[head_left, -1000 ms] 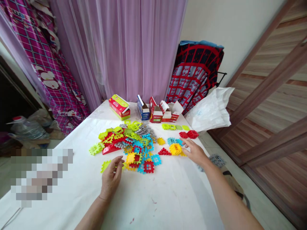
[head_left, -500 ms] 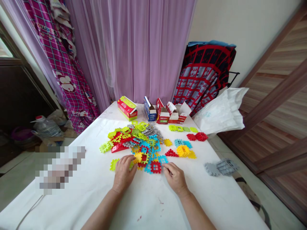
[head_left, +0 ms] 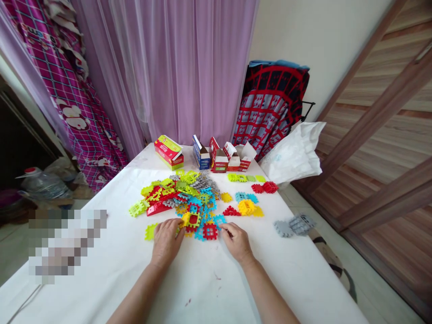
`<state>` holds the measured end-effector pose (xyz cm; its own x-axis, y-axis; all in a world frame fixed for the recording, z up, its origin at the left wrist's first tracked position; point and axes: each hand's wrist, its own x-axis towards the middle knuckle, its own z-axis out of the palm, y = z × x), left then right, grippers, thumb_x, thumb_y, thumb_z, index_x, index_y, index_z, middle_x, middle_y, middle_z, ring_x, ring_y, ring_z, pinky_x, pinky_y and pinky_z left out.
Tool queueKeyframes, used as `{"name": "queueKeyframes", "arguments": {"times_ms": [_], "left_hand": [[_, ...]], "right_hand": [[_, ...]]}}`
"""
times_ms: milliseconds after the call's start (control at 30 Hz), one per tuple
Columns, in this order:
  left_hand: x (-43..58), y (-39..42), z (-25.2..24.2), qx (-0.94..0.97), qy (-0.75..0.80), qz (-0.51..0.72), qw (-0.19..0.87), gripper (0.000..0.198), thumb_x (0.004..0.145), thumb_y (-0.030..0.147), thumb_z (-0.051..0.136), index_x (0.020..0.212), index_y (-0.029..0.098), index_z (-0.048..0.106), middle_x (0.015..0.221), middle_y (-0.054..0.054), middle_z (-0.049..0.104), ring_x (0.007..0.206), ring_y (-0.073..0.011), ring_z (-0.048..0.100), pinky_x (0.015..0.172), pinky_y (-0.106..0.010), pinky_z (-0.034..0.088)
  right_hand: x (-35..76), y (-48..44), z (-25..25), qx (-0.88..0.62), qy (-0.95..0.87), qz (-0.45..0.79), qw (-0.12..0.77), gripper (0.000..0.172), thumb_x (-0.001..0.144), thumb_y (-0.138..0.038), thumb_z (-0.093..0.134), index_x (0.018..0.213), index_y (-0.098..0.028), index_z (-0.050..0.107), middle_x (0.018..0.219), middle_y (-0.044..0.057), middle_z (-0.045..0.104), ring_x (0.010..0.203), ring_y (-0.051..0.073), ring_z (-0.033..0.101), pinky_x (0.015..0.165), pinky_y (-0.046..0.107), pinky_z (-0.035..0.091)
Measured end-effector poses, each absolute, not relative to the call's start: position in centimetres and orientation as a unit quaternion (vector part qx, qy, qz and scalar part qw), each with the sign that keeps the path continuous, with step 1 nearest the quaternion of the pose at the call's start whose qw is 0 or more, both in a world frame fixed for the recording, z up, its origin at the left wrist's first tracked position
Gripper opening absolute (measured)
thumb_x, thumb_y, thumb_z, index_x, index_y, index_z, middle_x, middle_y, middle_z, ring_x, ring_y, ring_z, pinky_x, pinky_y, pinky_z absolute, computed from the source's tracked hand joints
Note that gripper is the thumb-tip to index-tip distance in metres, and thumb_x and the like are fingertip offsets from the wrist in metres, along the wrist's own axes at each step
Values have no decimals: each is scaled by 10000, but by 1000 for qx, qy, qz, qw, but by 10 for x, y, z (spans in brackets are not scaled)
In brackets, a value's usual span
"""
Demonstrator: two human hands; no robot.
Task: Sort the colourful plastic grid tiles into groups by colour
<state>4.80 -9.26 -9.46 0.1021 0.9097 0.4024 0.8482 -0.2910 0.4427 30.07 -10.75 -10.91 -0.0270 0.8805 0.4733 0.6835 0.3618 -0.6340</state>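
A pile of plastic interlocking building pieces in lime, red, blue, grey and yellow (head_left: 189, 193) covers the middle of the table. At its near left edge, my left hand (head_left: 168, 240) has its fingertips closed on a yellow building piece (head_left: 185, 219), which leans beside a lime square frame (head_left: 195, 219). A lime piece (head_left: 150, 231) lies partly behind that hand. My right hand (head_left: 236, 240) is curled, thumb and forefinger together, close to a blue square piece (head_left: 219, 220); whatever is between them is hidden. Between my hands lies a red window-like square (head_left: 209, 231).
Right of the pile stand sorted groups: lime (head_left: 237, 177), red (head_left: 270, 187), blue (head_left: 241, 197), yellow (head_left: 247, 207) and grey (head_left: 302, 223). Small open cartons (head_left: 219, 164) line the table's far edge. A white bag (head_left: 293, 155) is beyond the right edge. A pixelated patch (head_left: 67, 245) covers something at left.
The whole view has shifted, so everything appears a little further left. Both hands keep almost the same places and poses beside the pile.
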Motion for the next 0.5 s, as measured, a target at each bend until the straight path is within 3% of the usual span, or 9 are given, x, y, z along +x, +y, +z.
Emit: {"name": "queueKeyframes", "arguments": {"times_ms": [133, 367, 433, 500], "left_hand": [[44, -89, -97, 683, 603, 405, 75, 178, 853, 353, 528, 841, 231, 656, 834, -56, 724, 846, -256, 653, 819, -406, 441], [36, -93, -95, 612, 609, 500, 68, 262, 843, 434, 505, 781, 209, 624, 770, -57, 693, 758, -213, 643, 745, -360, 497], [42, -99, -92, 608, 591, 519, 107, 257, 837, 442, 519, 837, 205, 620, 741, -32, 688, 696, -177, 647, 691, -317, 518], [51, -105, -90, 588, 562, 542, 214, 268, 819, 455, 551, 886, 199, 596, 688, -5, 673, 612, -146, 637, 593, -266, 516]], "right_hand": [[302, -107, -112, -550, -713, 116, 420, 270, 836, -208, 453, 895, -223, 716, 845, 51, 717, 770, 189, 684, 745, 297, 552], [305, -106, -115, -544, -717, 114, 420, 268, 861, -233, 439, 891, -218, 704, 824, 50, 712, 776, 191, 683, 732, 301, 548], [303, -107, -113, -546, -713, 110, 425, 260, 864, -244, 445, 914, -215, 699, 814, 48, 706, 744, 183, 677, 705, 292, 551], [299, -109, -109, -544, -708, 105, 438, 252, 862, -255, 462, 975, -210, 683, 821, 45, 698, 681, 167, 661, 663, 282, 556]]}}
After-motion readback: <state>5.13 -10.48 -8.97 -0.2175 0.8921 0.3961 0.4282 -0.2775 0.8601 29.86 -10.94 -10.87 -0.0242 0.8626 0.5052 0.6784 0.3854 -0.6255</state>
